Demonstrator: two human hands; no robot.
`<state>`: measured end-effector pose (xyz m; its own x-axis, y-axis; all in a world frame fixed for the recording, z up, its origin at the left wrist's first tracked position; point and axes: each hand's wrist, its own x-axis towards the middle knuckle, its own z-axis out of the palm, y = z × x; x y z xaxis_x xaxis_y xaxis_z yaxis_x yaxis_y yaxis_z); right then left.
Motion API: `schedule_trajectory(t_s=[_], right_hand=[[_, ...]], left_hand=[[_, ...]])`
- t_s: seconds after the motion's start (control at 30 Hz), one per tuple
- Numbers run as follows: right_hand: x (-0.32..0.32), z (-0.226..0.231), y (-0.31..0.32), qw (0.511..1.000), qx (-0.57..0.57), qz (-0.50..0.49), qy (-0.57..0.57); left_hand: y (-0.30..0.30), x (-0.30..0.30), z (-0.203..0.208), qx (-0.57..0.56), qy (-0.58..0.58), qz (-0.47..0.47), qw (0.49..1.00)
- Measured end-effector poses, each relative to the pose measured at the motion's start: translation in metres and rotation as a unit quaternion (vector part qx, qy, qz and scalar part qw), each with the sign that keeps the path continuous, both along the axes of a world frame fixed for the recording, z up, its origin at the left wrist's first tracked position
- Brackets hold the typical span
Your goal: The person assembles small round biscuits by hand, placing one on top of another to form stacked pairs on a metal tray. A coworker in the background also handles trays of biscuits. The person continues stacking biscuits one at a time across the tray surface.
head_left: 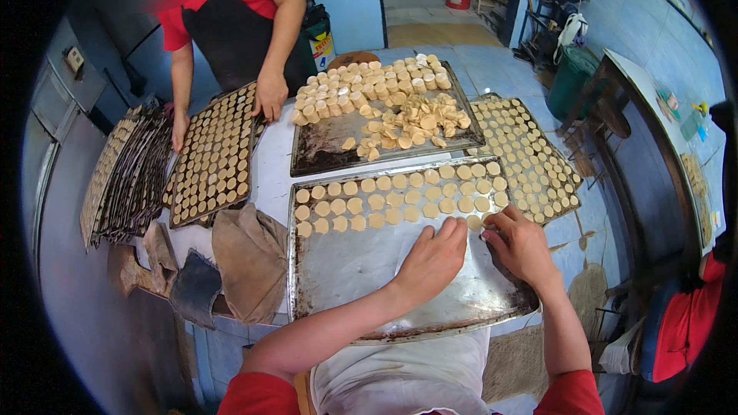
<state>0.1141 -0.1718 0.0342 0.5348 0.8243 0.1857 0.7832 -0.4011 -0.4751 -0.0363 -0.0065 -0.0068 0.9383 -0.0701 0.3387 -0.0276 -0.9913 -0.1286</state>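
Note:
A metal baking tray [369, 284] lies in front of me, its far part covered with rows of round, flat dough discs [416, 180]. At the right end of the nearest row, my right hand [524, 246] pinches a dough disc [486, 220] between thumb and fingers, low over the tray. Just left of it, my left hand [437, 256] is back-up with its fingers pressed together and curled down. What those fingers hold, if anything, is hidden. One more disc [474, 223] shows between the two hands.
Beyond my tray, another tray [323, 155] carries stacked discs [338, 92] and a loose pile [423, 119]. Filled trays lie right [526, 154] and left [211, 157], beside a tray stack [127, 169]. A co-worker [238, 23] grips the left tray. Brown cloth [247, 261] hangs at the table edge.

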Motion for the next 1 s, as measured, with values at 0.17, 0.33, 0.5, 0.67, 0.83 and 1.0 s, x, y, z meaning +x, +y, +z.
schedule_trajectory(t_s=[0.17, 0.33, 0.5, 0.67, 0.83, 1.0], right_hand=[[-0.006, 0.004, 0.012, 0.996, -0.035, 0.059, -0.061], [-0.003, 0.021, 0.022, 0.996, -0.047, 0.059, -0.05], [0.034, 0.023, 0.059, 0.998, -0.012, 0.03, -0.057], [0.138, 0.001, 0.147, 0.998, 0.05, -0.032, -0.035], [0.226, -0.027, 0.236, 0.994, 0.058, -0.041, -0.083], [0.248, -0.041, 0.306, 0.991, -0.034, -0.063, -0.11]], left_hand=[[0.005, -0.017, 0.005, -0.128, 0.069, -0.007, 0.989], [0.006, -0.07, 0.048, -0.301, 0.133, -0.068, 0.942], [0.02, -0.138, 0.041, -0.408, 0.115, -0.054, 0.904], [0.034, -0.196, 0.044, -0.477, 0.062, 0.038, 0.876], [0.038, -0.227, 0.048, -0.495, 0.033, 0.111, 0.861], [0.039, -0.254, 0.048, -0.488, 0.025, 0.171, 0.856]])
